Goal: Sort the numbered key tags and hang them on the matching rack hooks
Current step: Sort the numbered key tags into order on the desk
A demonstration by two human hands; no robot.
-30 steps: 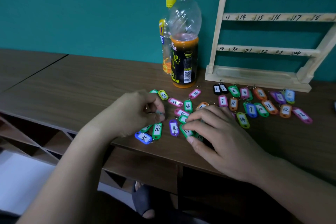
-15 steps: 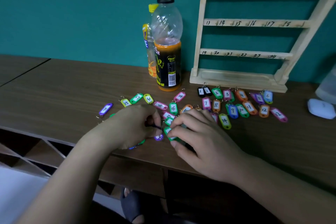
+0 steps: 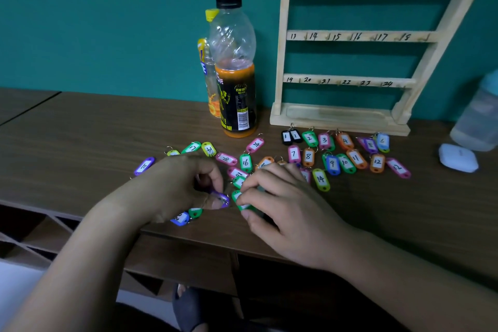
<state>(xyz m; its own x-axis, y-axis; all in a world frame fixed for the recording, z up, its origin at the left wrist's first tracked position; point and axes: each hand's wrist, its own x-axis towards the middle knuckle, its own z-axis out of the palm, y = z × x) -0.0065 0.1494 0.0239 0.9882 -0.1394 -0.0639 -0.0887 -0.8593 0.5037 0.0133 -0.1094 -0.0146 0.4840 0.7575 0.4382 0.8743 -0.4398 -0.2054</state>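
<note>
The left hand (image 3: 172, 188) hides the number on the purple tag (image 3: 225, 201); the right hand (image 3: 291, 207) covers most of the green tag (image 3: 238, 198). At one o'clock the rack (image 3: 283, 62) runs off-frame; at three o'clock a blurred container (image 3: 477, 116) is cut off.

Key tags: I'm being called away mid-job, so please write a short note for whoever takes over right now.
Left hand: pinches a purple tag.
Right hand: pinches a green tag.
Done: tags 1 to 12 lie in rows on the table in front of the rack.
Left: sort the loose tags near the hands, then hang them all; no visible hook holds a tag yet.
</note>
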